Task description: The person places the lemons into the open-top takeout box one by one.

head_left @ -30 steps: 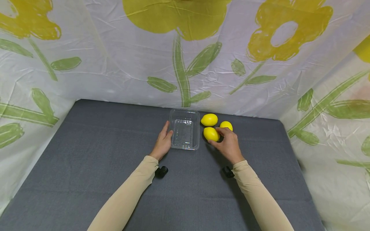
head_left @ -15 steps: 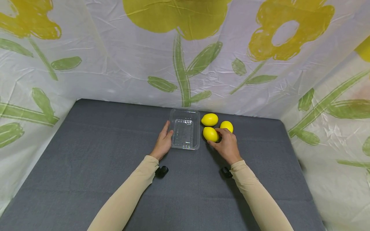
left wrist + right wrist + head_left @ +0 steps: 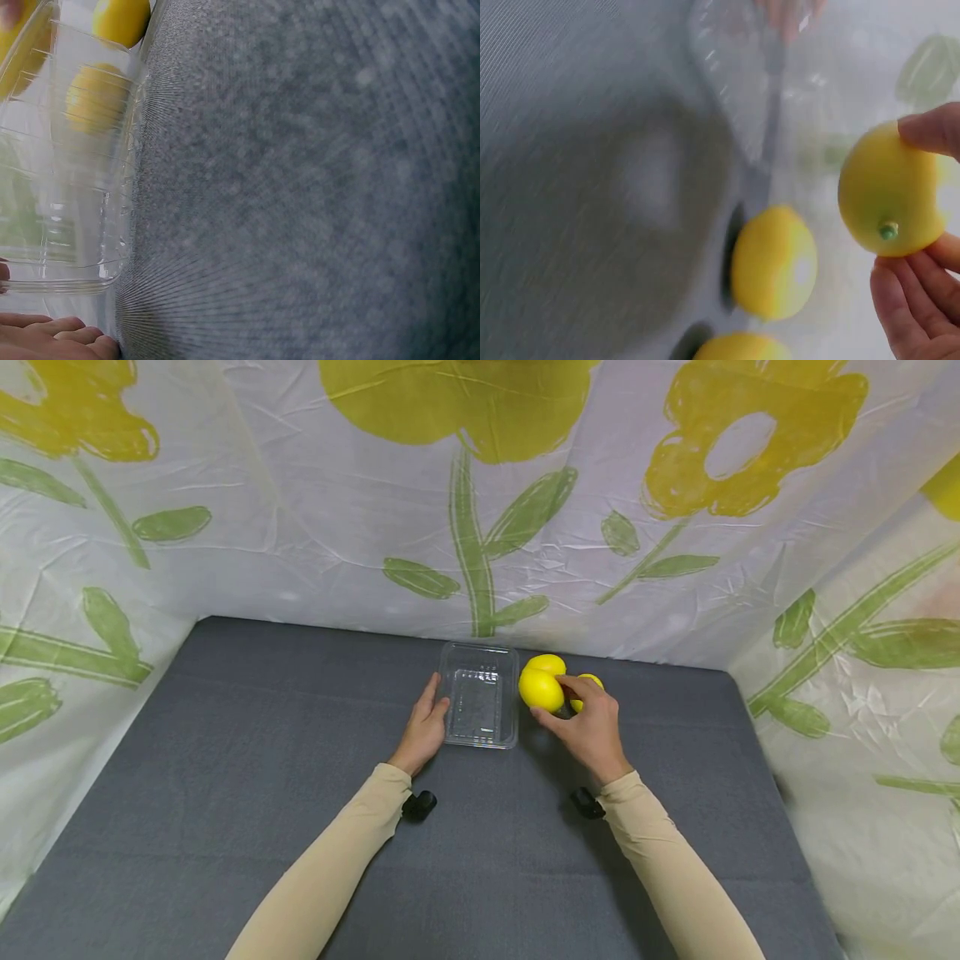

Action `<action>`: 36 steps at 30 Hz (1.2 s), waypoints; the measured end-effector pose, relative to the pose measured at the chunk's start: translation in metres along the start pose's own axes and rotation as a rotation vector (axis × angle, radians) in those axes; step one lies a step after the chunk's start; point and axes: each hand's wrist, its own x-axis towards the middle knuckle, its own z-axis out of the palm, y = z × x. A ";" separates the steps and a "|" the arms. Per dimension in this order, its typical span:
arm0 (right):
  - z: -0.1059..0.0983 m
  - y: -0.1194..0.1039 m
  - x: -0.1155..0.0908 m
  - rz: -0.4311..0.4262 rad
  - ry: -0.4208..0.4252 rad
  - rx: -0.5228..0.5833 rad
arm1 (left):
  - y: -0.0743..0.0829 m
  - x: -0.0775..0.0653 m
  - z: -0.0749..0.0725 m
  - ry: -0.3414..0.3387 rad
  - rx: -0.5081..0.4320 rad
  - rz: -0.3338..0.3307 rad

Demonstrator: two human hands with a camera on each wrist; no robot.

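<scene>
The step in hand looks to be the lift of 1 yellow lemon (image 3: 541, 690): the person's right hand (image 3: 588, 727) holds it between the thumb on its near side and the fingertips on its far side, spread only as wide as the fruit. The right wrist view shows this lemon off the table (image 3: 247, 752) and apart from the other 2 — the far lemon (image 3: 547, 662) and the right lemon (image 3: 740, 349) — which lie to the right of a clear plastic container (image 3: 476, 714). The left hand (image 3: 420, 735) is at the container's left side, its fingers extended rather than curled and its thumb at the rim; how firmly it presses, the pictures do not tell. The held lemon is just beside the container's right rim, outside it. As a judgement, the next move calls for an even pinch on the smooth, rounded skin, enough height over the rim, and a left hand that keeps the light container from sliding.
</scene>
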 end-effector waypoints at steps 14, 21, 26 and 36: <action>0.029 -0.031 0.014 -0.110 -0.291 -0.012 | -0.002 -0.001 -0.001 -0.017 -0.006 0.027; 0.042 -0.035 0.019 -0.179 -0.425 -0.129 | -0.001 -0.001 -0.001 -0.027 -0.016 0.034; 0.048 -0.035 0.021 -0.199 -0.491 -0.210 | -0.002 -0.001 -0.001 -0.036 -0.012 0.036; 0.055 -0.037 0.024 -0.193 -0.555 -0.245 | -0.003 0.000 -0.002 -0.045 -0.013 0.028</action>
